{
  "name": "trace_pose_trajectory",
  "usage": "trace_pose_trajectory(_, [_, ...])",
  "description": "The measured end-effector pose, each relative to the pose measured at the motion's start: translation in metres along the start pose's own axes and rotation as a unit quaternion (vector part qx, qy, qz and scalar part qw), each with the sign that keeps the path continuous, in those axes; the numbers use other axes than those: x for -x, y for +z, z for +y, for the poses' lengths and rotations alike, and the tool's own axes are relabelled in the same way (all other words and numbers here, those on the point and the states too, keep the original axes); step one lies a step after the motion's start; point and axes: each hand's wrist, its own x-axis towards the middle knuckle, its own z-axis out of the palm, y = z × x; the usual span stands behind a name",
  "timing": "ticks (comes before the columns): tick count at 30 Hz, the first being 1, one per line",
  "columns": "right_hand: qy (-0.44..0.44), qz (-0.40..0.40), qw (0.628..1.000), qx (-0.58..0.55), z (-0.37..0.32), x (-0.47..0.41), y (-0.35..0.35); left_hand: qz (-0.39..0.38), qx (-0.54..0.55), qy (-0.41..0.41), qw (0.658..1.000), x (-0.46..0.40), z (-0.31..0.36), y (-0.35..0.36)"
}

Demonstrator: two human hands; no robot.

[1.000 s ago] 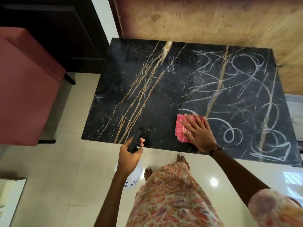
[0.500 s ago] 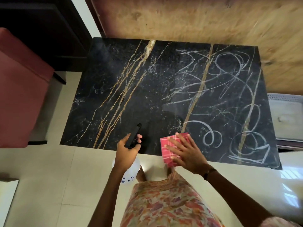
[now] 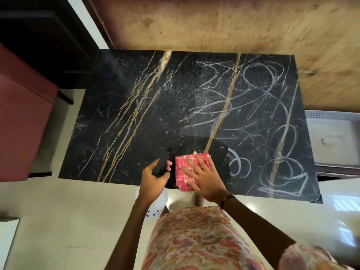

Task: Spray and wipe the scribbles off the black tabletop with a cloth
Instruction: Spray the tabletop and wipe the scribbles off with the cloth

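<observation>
The right hand (image 3: 202, 179) presses flat, fingers spread, on a folded pink checked cloth (image 3: 185, 168) at the near edge of the black gold-veined marble tabletop (image 3: 136, 117). White chalk scribbles (image 3: 263, 106) cover its right half. The left hand (image 3: 153, 180) grips a white spray bottle (image 3: 158, 203) (black trigger head).

My right hand (image 3: 202, 178) presses flat on the red checked cloth (image 3: 185, 172) at the near edge of the black surface (image 3: 126, 114). My left hand (image 3: 153, 182) grips the spray bottle (image 3: 160, 203) just beside it. White scribbles (image 3: 263, 106) cover the right half.
</observation>
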Motion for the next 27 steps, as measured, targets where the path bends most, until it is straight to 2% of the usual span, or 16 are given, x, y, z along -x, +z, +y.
trace_pose_trajectory(3, [-0.045,-0.006,0.999,0.008,0.025,0.044,0.007,0.001,0.001,-0.001,1.000,-0.002,0.002,0.006])
trace_pose_trajectory(6, [-0.045,-0.013,0.998,0.033,0.071,0.062,0.000,0.009,0.009,-0.011,1.000,-0.003,0.005,0.012])
trace_pose_trajectory(10, [0.034,-0.015,0.998,0.042,0.107,0.027,-0.019,0.017,-0.004,-0.015,1.000,-0.004,0.011,0.020])
trace_pose_trajectory(14, [0.116,0.002,0.993,0.008,0.090,-0.033,-0.030,0.027,-0.006,-0.029,0.999,-0.009,0.016,0.029])
trace_pose_trajectory(16, [0.101,0.004,0.995,-0.004,0.068,-0.055,-0.031,0.032,-0.004,-0.020,0.999,-0.012,0.020,0.034])
trace_pose_trajectory(19, [0.018,0.007,1.000,-0.008,0.045,-0.058,-0.028,0.027,0.000,-0.017,0.999,-0.017,0.026,0.040])
trace_pose_trajectory(23, [-0.091,0.018,0.996,0.018,0.079,-0.022,-0.015,0.016,-0.012,-0.008,1.000,-0.029,0.031,0.041])
trace_pose_trajectory(27, [-0.052,0.038,0.997,0.033,0.135,-0.013,-0.024,0.014,-0.007,-0.010,1.000,-0.043,0.034,0.040])
